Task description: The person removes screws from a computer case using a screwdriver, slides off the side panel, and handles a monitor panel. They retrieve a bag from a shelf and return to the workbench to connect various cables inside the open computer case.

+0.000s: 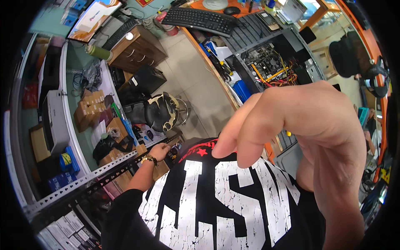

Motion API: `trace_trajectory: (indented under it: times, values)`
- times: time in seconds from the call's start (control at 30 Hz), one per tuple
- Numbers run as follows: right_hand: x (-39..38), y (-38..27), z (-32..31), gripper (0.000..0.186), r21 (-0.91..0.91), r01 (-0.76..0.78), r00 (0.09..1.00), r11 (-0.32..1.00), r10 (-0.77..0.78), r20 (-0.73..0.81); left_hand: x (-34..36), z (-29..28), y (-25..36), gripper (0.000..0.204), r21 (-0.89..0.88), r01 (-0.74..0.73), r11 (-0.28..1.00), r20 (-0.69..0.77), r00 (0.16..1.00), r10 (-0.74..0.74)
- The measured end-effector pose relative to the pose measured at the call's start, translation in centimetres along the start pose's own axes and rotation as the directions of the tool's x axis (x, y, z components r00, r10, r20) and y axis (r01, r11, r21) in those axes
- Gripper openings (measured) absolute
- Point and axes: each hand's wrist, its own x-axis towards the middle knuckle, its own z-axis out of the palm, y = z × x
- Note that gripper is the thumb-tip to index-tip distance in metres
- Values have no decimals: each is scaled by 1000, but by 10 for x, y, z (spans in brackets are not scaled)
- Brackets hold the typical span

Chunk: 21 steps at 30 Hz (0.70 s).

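Note:
My right hand (pixel 308 116) is raised close in front of me, large in the view. Its fingers bend down over my black shirt, two fingertips show with a gap between them, and nothing is seen in them. The other fingers are hidden behind the hand. To the lower left my left hand (pixel 160 151), with a beaded bracelet (pixel 149 159) at the wrist, is beside the shelf's edge next to some small dark items (pixel 173 154). Its fingertips are too small to make out. Beyond my right hand an opened computer case (pixel 302 56) lies on the bench, its circuit board and coloured cables exposed.
A stool (pixel 163 111) with a torn seat stands in the aisle. Metal shelves (pixel 100 177) on the left hold cardboard boxes (pixel 89 109) and a printer (pixel 56 121). A black keyboard (pixel 199 21) lies on the bench. A wooden cabinet (pixel 139 50) stands far left. Another person is at right.

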Motion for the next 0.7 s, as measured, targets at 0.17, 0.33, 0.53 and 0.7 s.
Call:
trace_trajectory:
  times: [0.17, 0.33, 0.53, 0.7]
  values:
    - [-15, -11, -37, 105, -2, 49, 998, 999, -49, -40, 4, -17, 6, 46, 33, 219, 975, 72, 973, -221]
    - [-42, -42, -60, 102, -92, 70, 977, 993, -87, -196, 73, -98, 35, 48, 231, 170, 958, 145, 968, -206]
    - [-51, -13, -81, 99, -119, 72, 941, 990, -107, -320, 163, -188, 93, 36, 81, 120, 989, 145, 981, -131]
    - [-29, -1, -89, 96, -191, -4, 861, 982, -94, -500, 265, -247, 177, 41, 189, -101, 977, 238, 970, 54]
